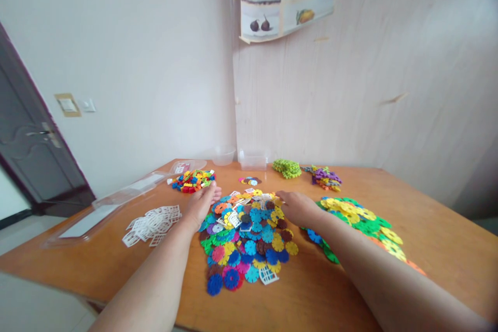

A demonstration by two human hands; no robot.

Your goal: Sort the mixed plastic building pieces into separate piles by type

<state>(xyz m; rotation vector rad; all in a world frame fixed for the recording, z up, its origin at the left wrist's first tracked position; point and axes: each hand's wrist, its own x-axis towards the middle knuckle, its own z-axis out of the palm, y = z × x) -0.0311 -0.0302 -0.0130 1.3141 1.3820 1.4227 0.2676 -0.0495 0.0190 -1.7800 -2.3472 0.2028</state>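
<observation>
Coloured discs [250, 247] lie heaped between my left hand [203, 202], open, and my right hand [300, 208], whose grip I can't tell; I judge I'm working the heap's edges, next needing light inward pressure.

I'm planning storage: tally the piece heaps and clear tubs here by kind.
Large mixed disc heap: 1
Small disc heap: 1
White lattice heap: 1
Brick heap: 1
Lime-green heap: 1
Purple-mixed heap: 1
Green-and-yellow heap, partly hidden: 1
Clear round tub: 1
Clear rectangular tub: 1
Total: 9
</observation>
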